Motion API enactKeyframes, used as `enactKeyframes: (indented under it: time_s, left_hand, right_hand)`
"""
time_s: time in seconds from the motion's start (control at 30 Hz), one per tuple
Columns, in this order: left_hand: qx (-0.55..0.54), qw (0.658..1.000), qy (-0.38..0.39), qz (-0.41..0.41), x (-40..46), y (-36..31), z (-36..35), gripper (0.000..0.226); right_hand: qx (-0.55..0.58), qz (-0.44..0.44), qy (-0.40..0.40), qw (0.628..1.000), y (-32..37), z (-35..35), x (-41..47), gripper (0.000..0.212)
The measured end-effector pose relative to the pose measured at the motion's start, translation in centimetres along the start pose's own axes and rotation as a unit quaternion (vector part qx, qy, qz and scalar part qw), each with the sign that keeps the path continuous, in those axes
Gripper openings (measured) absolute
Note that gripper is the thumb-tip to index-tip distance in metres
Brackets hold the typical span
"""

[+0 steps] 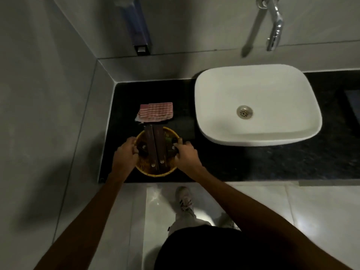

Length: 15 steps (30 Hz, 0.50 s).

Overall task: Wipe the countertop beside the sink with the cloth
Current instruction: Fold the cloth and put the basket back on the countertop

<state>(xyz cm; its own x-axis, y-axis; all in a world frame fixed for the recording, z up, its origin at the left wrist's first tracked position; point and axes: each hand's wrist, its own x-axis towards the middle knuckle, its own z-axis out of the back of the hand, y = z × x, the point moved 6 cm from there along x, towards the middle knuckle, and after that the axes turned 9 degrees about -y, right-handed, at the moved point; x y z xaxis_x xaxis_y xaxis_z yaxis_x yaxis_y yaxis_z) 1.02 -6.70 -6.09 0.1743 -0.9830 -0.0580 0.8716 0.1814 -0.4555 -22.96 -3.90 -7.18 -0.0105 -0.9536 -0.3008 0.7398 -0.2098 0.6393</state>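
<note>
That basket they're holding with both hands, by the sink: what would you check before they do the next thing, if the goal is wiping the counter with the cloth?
1. Both hands on the basket: ok. The left hand grips its left rim, the right hand its right rim.
2. Contents secure: cannot tell. Two long dark boxes lie across it, overhanging the far rim.
3. Cloth within reach: ok. It lies folded on the countertop just behind the basket.
4. Hand free for the cloth: not ok; both are occupied.
5. Space to set the basket down: ok. Bare counter shows in front of the sink.
6. Counter dirt: cannot tell; the surface is dark.
</note>
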Motion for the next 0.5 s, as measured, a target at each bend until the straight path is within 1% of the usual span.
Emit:
enactKeyframes:
  time_s: [0.07, 0.13, 0.17, 0.2, 0.27, 0.3, 0.33, 0.37, 0.43, 0.5]
  left_hand:
    - [0.008, 1.0, 0.03, 0.003, 2.4, 2.0, 0.0, 0.041]
    - [0.011, 0.998, 0.067, 0.007, 3.8, 3.3, -0.7, 0.041]
    - [0.006, 0.998, 0.069, 0.01, 4.5, 3.8, -1.0, 0.041]
    - [-0.004, 0.998, 0.058, 0.012, 5.3, 4.2, -1.2, 0.042]
    - [-0.038, 0.999, 0.008, 0.026, 7.2, 4.1, -1.2, 0.047]
    - [-0.064, 0.997, -0.015, 0.04, 8.7, 3.7, -1.4, 0.05]
    - [-0.088, 0.994, -0.029, 0.058, 10.5, 3.1, -1.7, 0.054]
    - [-0.107, 0.99, -0.035, 0.083, 12.5, 2.2, -2.3, 0.058]
    - [-0.135, 0.98, -0.015, 0.147, 16.6, 0.6, -3.8, 0.072]
    - [-0.119, 0.972, 0.048, 0.199, 19.5, -1.0, -5.8, 0.092]
  right_hand:
    - [-0.005, -0.016, 0.019, 1.0, 1.7, -1.6, 1.9, 0.052]
    - [-0.025, -0.029, 0.043, 0.998, 1.8, -2.8, 2.9, 0.051]
    - [-0.034, -0.037, 0.044, 0.998, 1.7, -2.9, 3.5, 0.05]
    - [-0.032, -0.045, 0.027, 0.998, 1.5, -2.5, 4.3, 0.047]
    - [0.025, -0.065, -0.058, 0.996, 1.2, -0.6, 6.6, 0.041]
    - [0.061, -0.083, -0.104, 0.989, 1.2, 0.5, 8.5, 0.039]
    - [0.092, -0.107, -0.133, 0.981, 1.3, 1.4, 10.5, 0.036]
    - [0.121, -0.138, -0.143, 0.973, 1.4, 1.9, 12.6, 0.032]
    - [0.189, -0.2, -0.128, 0.953, 1.8, 1.9, 16.5, 0.02]
    - [0.236, -0.233, -0.113, 0.937, 2.1, 0.7, 19.8, 0.029]
